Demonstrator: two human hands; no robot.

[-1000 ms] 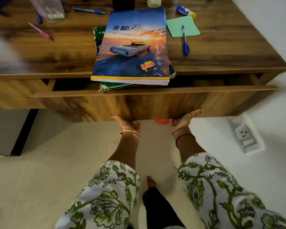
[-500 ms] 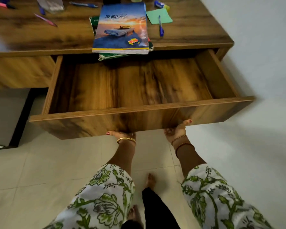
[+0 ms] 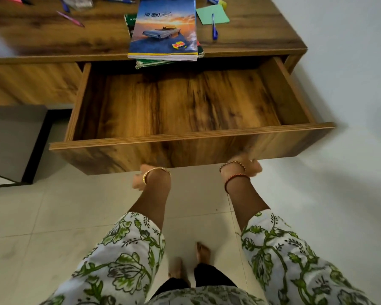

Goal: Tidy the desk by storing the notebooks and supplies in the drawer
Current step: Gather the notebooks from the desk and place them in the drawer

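Drawer (image 3: 185, 106) pulled wide open below the desk (image 3: 42, 36). Notebooks (image 3: 163, 31) stacked at twelve o'clock. Left hand (image 3: 139, 177) and right hand (image 3: 249, 162) blurred under drawer front; grip unclear.

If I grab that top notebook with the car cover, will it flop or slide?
The car-cover notebook looks thin and soft-covered, so it would probably sag if lifted by one edge. Its glossy cover may slide off the green notebook beneath, and it overhangs the desk edge.

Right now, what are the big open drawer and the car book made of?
The brown open drawer looks like wood or wood-look board with a matte finish: streaky grain, layered top edge. The blue car-cover notebook looks like paper with a glossy printed cover.
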